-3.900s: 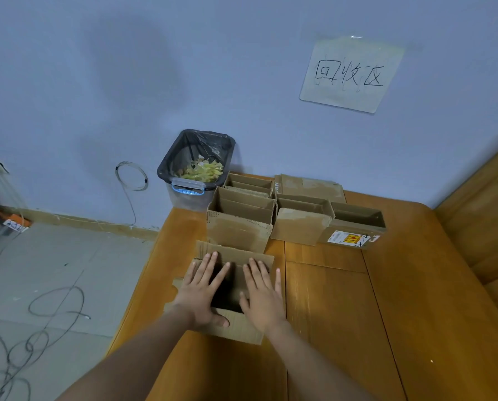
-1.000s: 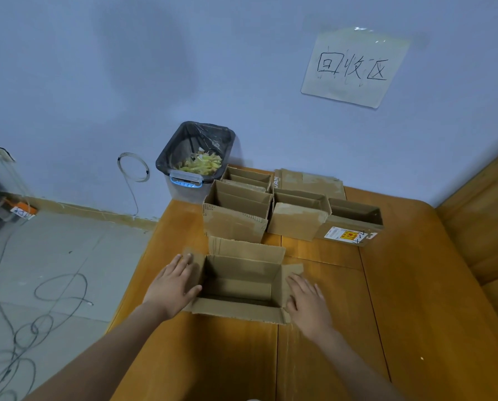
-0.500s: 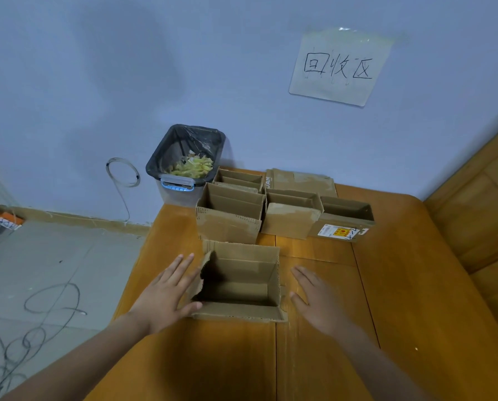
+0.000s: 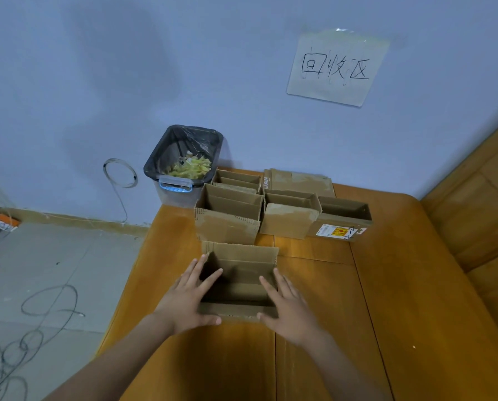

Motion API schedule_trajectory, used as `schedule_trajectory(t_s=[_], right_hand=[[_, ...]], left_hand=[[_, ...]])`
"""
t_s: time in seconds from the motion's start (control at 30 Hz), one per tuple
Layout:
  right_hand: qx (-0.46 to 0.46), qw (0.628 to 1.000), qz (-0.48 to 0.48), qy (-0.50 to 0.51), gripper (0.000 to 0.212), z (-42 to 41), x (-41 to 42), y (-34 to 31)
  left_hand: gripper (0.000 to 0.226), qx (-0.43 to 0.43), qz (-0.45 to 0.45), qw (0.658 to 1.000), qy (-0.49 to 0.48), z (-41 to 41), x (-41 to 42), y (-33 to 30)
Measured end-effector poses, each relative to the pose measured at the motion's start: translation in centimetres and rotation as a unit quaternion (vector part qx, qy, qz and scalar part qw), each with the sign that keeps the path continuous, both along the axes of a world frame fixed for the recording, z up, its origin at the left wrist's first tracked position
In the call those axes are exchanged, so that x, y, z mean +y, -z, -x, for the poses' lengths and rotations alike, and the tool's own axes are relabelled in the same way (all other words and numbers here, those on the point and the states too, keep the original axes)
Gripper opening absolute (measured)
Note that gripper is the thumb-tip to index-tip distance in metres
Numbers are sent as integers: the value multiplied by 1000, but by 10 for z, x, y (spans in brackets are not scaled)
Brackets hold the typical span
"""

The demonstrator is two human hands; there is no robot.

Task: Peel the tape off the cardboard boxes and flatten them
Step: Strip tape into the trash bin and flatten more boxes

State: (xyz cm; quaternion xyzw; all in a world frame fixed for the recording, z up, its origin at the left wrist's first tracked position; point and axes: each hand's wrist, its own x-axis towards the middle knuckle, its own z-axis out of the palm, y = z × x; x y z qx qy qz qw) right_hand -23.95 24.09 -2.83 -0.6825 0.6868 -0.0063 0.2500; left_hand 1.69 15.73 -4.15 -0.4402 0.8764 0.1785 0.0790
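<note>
An open brown cardboard box (image 4: 239, 309) stands on the wooden table (image 4: 386, 314) in front of me, its far flap upright. My left hand (image 4: 188, 296) presses flat against the box's left side, fingers straight, thumb at the front wall. My right hand (image 4: 289, 306) presses flat against its right side in the same way. Behind it stand several more open boxes, among them a taller one (image 4: 227, 227), a middle one (image 4: 288, 221) and one with a yellow label (image 4: 340, 227). A flat cardboard piece (image 4: 300, 179) lies at the back.
A black-lined bin (image 4: 184, 160) holding yellowish tape scraps stands off the table's far left corner. A paper sign (image 4: 337, 68) is on the wall. Cables (image 4: 39, 308) lie on the grey floor to the left. Wooden panelling (image 4: 479, 204) borders the right.
Both hands have moved inward from the tabletop and now press the two sides of the near box. Its side flaps have folded up, so the box is narrower.
</note>
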Motion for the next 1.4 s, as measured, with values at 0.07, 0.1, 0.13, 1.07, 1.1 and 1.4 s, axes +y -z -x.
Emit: schedule_trajectory(t_s=[0.07, 0.1, 0.13, 1.07, 1.1, 1.4], right_hand=[[14, 1000, -18, -5, 86, -3, -5, 4], [19, 1000, -22, -8, 87, -4, -6, 6], [21, 999, -25, -13, 88, -5, -8, 7], [0, 1000, 24, -6, 59, 20, -44, -41], [-4, 1000, 13, 0, 59, 23, -46, -45], [-108, 985, -37, 129, 62, 34, -51, -20]], left_hand=[[106, -9, -11, 1000, 2, 7, -4, 3], [105, -14, -17, 1000, 5, 9, -6, 4], [104, -20, -22, 999, 10, 11, -7, 5], [49, -60, 16, 998, 25, 40, -28, -43], [48, -56, 17, 998, 24, 40, -29, -45], [54, 49, -67, 989, -124, 46, -40, -31]])
